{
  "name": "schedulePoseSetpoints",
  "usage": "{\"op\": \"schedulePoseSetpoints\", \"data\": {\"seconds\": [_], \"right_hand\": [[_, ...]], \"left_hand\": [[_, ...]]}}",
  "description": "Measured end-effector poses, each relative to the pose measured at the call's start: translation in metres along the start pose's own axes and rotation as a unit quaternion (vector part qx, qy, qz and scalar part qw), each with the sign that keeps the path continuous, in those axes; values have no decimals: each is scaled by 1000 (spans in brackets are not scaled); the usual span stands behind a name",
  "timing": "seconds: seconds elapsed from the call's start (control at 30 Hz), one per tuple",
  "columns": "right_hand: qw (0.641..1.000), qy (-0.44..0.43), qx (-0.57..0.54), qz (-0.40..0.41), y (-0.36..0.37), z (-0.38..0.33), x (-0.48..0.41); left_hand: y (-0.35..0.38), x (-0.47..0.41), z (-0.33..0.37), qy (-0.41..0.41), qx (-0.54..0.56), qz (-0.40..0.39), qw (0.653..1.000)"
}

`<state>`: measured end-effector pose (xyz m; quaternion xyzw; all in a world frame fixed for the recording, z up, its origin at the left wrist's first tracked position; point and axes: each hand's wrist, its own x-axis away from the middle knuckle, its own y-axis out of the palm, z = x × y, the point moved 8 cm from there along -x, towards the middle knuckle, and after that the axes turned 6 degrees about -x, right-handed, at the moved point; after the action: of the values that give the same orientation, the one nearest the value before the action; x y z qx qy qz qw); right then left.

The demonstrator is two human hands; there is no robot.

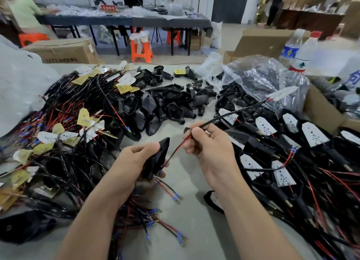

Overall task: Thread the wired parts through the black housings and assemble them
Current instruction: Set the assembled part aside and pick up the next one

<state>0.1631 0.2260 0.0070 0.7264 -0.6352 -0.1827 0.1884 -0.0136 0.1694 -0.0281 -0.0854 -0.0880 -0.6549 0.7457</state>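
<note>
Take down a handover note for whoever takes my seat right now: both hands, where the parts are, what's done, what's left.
Left hand grips a black plastic housing.
Right hand pinches the red-and-black wire pair just above it. The wire's white LED board is at its far end, outside the housing.
Done: the blue-sleeved terminals appear to be out of the housing's lower end.
Left: pull the wire through until the board seats.
Piles: loose wired boards on the left, empty housings in the middle, assembled units on the right.
</note>
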Motion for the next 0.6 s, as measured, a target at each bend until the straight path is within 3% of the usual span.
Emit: {"op": "schedulePoseSetpoints", "data": {"seconds": [0.17, 0.37, 0.6], "right_hand": [[1000, 6, -18, 24, -9, -3, -4], [999, -16, 34, -3, -2, 2, -2], [994, -54, 82, 43, -16, -4, -4]], "left_hand": [[-16, -4, 2, 19, -23, 71, 997], [10, 4, 8, 50, -63, -38, 996], [6, 6, 11, 70, -45, -42, 996]]}}
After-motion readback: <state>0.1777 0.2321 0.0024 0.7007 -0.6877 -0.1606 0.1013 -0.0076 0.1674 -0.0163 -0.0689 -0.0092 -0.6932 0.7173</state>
